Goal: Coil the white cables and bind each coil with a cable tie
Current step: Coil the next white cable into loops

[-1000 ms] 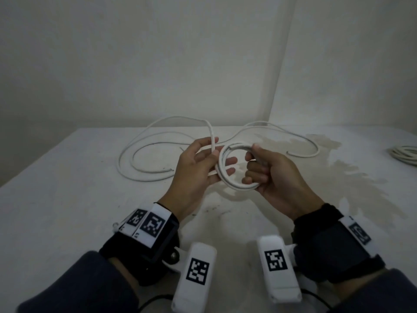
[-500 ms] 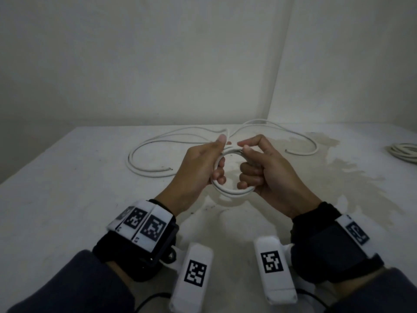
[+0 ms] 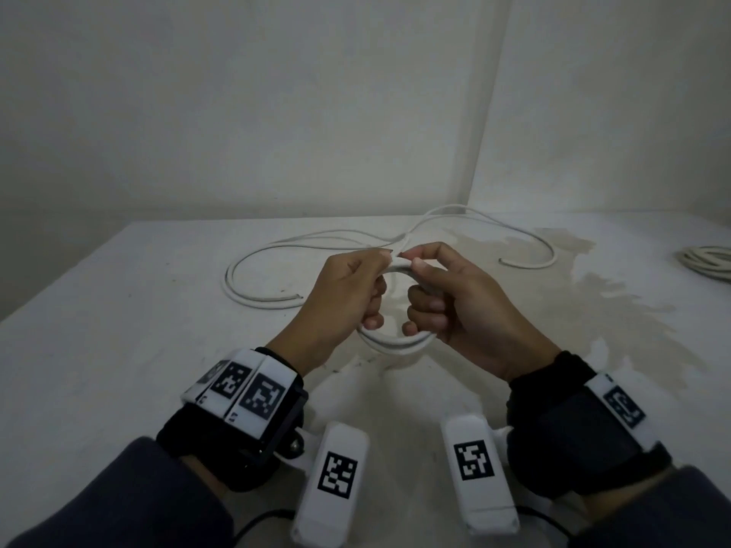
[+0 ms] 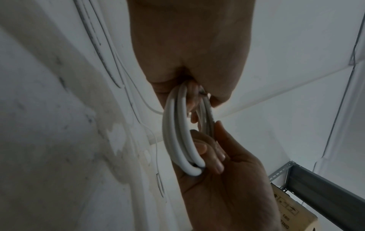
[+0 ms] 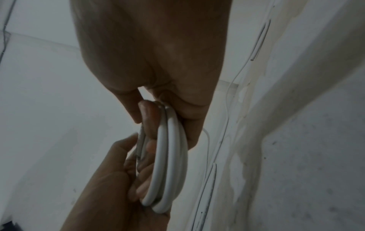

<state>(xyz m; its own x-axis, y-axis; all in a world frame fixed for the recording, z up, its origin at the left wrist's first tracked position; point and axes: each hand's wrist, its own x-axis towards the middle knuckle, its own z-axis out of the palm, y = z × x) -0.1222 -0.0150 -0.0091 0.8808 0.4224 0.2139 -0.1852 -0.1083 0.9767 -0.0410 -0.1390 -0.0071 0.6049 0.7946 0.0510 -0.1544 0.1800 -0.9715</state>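
Observation:
Both hands hold a small coil of white cable (image 3: 395,342) above the table's middle. My left hand (image 3: 374,284) grips the coil's left side, and its thumb and forefinger pinch the top. My right hand (image 3: 421,288) grips the right side and pinches the top beside the left thumb. The cable's loose length (image 3: 253,300) trails back over the table in wide loops, with one free end (image 3: 504,262) at the right. The left wrist view shows the coil (image 4: 177,140) with several turns, and the right wrist view shows the same coil (image 5: 169,164). I see no cable tie.
Another white cable coil (image 3: 708,263) lies at the table's far right edge. A pale stain (image 3: 617,298) spreads over the table (image 3: 118,350) on the right. Walls stand close behind. A grey metal shelf beam (image 4: 326,187) and a cardboard box (image 4: 294,218) show in the left wrist view.
My left hand brought another turn of cable onto the coil and now pinches its top beside the right thumb. The loose loops on the table have been drawn in and flattened.

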